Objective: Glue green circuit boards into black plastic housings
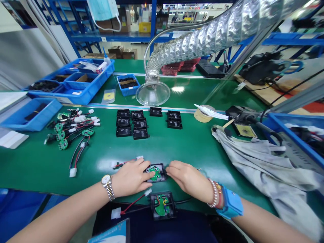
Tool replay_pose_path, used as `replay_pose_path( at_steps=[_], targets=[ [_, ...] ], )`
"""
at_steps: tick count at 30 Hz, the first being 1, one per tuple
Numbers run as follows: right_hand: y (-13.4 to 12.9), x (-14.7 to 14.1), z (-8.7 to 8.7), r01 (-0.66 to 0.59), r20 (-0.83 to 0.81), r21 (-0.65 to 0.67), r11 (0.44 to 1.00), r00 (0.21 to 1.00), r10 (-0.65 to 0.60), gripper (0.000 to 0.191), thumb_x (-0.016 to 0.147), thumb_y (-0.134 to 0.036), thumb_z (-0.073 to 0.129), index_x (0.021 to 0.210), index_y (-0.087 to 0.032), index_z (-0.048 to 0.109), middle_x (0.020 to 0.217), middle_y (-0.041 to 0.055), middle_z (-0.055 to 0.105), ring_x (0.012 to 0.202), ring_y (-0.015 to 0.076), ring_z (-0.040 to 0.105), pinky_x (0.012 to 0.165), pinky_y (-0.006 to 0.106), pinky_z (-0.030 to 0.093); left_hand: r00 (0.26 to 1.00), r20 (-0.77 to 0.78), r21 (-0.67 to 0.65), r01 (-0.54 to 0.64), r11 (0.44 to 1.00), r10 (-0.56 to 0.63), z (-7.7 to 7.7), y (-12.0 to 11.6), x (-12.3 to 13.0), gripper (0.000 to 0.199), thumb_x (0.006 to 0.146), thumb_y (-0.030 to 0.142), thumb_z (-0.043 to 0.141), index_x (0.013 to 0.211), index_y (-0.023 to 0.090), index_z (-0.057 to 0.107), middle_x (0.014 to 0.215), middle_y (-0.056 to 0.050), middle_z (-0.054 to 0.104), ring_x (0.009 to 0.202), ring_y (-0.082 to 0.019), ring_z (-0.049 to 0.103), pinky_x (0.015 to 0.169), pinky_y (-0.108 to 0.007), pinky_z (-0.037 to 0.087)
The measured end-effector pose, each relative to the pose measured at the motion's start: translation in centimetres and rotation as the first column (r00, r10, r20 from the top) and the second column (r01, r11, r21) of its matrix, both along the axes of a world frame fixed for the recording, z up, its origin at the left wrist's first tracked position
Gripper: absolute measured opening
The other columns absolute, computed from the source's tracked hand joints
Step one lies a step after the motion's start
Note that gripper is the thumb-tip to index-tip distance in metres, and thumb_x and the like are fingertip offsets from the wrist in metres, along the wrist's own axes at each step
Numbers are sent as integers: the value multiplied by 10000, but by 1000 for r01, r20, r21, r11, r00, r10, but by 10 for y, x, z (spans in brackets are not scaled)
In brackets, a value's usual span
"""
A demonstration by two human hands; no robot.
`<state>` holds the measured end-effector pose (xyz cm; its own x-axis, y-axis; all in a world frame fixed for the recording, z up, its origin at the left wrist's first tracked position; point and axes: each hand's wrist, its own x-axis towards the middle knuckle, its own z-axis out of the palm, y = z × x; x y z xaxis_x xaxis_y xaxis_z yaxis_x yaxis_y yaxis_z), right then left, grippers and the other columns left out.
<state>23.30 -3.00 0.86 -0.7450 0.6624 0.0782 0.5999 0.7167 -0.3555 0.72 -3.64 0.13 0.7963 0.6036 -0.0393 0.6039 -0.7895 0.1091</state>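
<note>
Black housing (160,166) with green PCB (154,172) held between both hands, on green bench mat (37,165). Left hand (130,179), steel-and-gold wristwatch (107,186) above it, fingertips over housing's left edge and board. Right hand (188,180), blue wrist strap (230,204) above it, fingertips on right edge. Hands apart, housing pinched between. Just nearer body, second wired housing (162,206), untouched. Farther up, rows of black housings (133,123); wired green boards (68,131) to their left.

Green ESD bench (45,162): black housings (124,131), wired PCBs (60,135), blue tray (30,114), grey cloth (253,158).
</note>
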Motion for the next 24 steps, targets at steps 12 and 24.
replay_pose_path(
  at_steps=[12, 24],
  targets=[
    [-5, 0, -10, -58, 205, 168, 984, 978, 22, 151, 780, -51, 424, 778, -126, 555, 713, 56, 555, 597, 146, 462, 534, 262, 353, 1000, 1, -10, 7, 1000, -7, -1, 2, 1, 286, 850, 383, 453, 1070, 227, 549, 1035, -83, 483, 882, -213, 485, 731, -345, 472],
    [-17, -7, -8, 18, 201, 106, 994, 979, -39, 187, 685, -9, 422, 742, -153, 527, 674, 37, 546, 567, 143, 439, 513, 262, 311, 999, 36, -30, 37, 999, -36, -6, 4, -1, 305, 851, 387, 452, 1089, 214, 533, 1052, -95, 480, 867, -212, 492, 706, -337, 475]
  ],
)
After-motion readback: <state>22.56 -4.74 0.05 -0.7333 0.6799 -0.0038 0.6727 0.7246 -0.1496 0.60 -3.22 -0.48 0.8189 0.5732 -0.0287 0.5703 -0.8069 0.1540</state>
